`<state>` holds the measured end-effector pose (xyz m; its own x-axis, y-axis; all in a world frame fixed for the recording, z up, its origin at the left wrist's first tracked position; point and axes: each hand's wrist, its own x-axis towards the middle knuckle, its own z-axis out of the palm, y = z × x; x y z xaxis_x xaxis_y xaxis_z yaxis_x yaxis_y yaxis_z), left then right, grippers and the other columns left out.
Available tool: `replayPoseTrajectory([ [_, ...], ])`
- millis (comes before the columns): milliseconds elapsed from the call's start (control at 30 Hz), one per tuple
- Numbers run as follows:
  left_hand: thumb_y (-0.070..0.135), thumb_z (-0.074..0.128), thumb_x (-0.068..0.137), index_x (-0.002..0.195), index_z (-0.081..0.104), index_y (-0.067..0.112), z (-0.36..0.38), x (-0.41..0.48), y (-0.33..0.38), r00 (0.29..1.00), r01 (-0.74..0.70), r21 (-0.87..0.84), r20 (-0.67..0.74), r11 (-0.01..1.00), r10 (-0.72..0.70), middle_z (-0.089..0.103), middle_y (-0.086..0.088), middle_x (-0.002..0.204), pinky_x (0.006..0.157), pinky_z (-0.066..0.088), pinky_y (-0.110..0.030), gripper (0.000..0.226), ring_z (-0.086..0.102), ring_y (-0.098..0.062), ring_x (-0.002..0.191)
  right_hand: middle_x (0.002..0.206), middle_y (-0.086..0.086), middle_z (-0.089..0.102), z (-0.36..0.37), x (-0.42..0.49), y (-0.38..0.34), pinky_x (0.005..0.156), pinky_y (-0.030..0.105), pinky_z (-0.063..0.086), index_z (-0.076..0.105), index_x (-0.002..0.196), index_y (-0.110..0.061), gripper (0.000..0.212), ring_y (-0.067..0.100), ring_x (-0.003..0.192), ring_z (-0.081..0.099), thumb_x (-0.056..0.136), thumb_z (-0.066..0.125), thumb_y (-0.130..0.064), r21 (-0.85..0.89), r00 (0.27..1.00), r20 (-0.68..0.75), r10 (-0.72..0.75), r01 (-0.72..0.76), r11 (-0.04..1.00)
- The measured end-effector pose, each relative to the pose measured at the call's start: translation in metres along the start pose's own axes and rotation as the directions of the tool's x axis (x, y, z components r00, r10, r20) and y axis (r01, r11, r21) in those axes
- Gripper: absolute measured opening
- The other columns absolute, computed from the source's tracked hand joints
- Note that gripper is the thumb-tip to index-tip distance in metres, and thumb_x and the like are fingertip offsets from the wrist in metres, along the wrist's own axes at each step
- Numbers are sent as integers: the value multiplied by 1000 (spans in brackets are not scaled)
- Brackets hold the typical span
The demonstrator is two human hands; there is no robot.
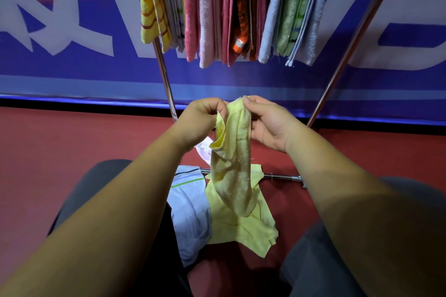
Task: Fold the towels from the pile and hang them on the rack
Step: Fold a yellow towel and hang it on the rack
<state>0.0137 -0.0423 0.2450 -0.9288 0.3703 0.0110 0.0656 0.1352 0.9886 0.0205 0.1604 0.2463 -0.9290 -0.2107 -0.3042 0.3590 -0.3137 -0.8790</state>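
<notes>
Here both hands meet in the middle of the view, pinching the top edge of a pale yellow towel (231,176); the left hand (201,119) grips its left corner with curled fingers, and the right hand (268,123) grasps the right corner between thumb and fingertips, the two hands close together. The towel hangs down bunched and twisted between the forearms; its lower end spreads on the red floor (36,164) near the person's dark-trousered knees. Just left of that end lies a white towel (190,212) with thin dark, blue and green stripes, touching the yellow one; a small pale pink piece of cloth (205,149) shows under the left wrist. Farther off stands the metal rack (166,79), its two legs slanting outward and a low crossbar on the floor; folded towels hang from it side by side, yellow at the left, pink and red in the middle, grey and green at the right. Behind is a blue banner (72,67) with large white letters.
</notes>
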Motion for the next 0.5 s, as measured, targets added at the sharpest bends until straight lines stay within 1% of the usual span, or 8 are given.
replayPoseTrajectory([
  [67, -23, 54, 86, 75, 62, 12, 0, 0, 0, 1000, -4, 52, -25, 999, 6, 69, -7, 81, 63, 53, -32, 37, 58, -23, 67, 104, 17, 77, -1, 4, 1, 90, 50, 64, 65, 112, -7, 12, 30, 94, 76, 109, 59, -17, -2, 997, -67, -31, 31, 1000],
  [133, -14, 57, 90, 78, 65, 17, -2, 2, -5, 997, -19, 239, -62, 971, 35, 66, -6, 78, 67, 55, -32, 34, 61, -23, 66, 98, 19, 76, -3, 7, 0, 86, 49, 65, 67, 108, -4, 11, 32, 93, 75, 108, 61, -13, 0, 985, -156, -70, 71, 997],
  [167, -9, 59, 90, 81, 67, 20, -3, 4, -9, 996, -46, 416, -55, 908, 76, 66, -3, 83, 70, 55, -33, 32, 63, -22, 71, 94, 18, 76, -3, 8, -1, 85, 47, 66, 68, 106, -4, 10, 31, 91, 75, 107, 62, -12, -5, 977, -193, -88, 89, 996],
  [233, 1, 59, 92, 92, 68, 26, -5, 6, -19, 992, -106, 704, 24, 702, 126, 63, 3, 93, 76, 50, -35, 27, 62, -21, 84, 95, 16, 76, -4, 10, -1, 90, 48, 64, 70, 107, -5, 10, 30, 93, 75, 106, 65, -13, -42, 964, -241, -115, 108, 993],
  [300, 8, 55, 95, 95, 60, 35, -4, 4, -24, 990, -141, 793, 122, 593, 72, 61, 8, 94, 77, 50, -36, 28, 61, -22, 89, 97, 16, 77, -6, 11, 0, 96, 52, 62, 72, 108, -5, 10, 30, 94, 75, 104, 68, -13, -89, 955, -265, -135, 115, 989],
  [367, 12, 51, 93, 94, 51, 44, -1, 2, -26, 987, -127, 855, 160, 503, -22, 61, 11, 94, 77, 54, -39, 32, 62, -24, 90, 97, 16, 78, -8, 12, 1, 98, 54, 62, 74, 107, -5, 11, 30, 93, 76, 102, 71, -14, -119, 945, -285, -161, 131, 984],
  [433, 13, 50, 90, 90, 48, 43, -2, 0, -27, 982, -78, 896, 146, 438, -123, 64, 12, 95, 76, 56, -41, 30, 62, -24, 92, 97, 16, 78, -10, 13, 0, 98, 53, 62, 76, 105, -6, 10, 29, 91, 76, 100, 74, -15, -131, 925, -326, -193, 158, 979],
  [500, 19, 56, 88, 92, 51, 37, -4, -1, -27, 973, -50, 914, 135, 404, -186, 67, 11, 97, 80, 57, -41, 19, 62, -24, 95, 94, 16, 79, -14, 13, -3, 96, 52, 62, 77, 101, -7, 9, 28, 88, 76, 97, 77, -15, -137, 894, -383, -233, 194, 971],
])
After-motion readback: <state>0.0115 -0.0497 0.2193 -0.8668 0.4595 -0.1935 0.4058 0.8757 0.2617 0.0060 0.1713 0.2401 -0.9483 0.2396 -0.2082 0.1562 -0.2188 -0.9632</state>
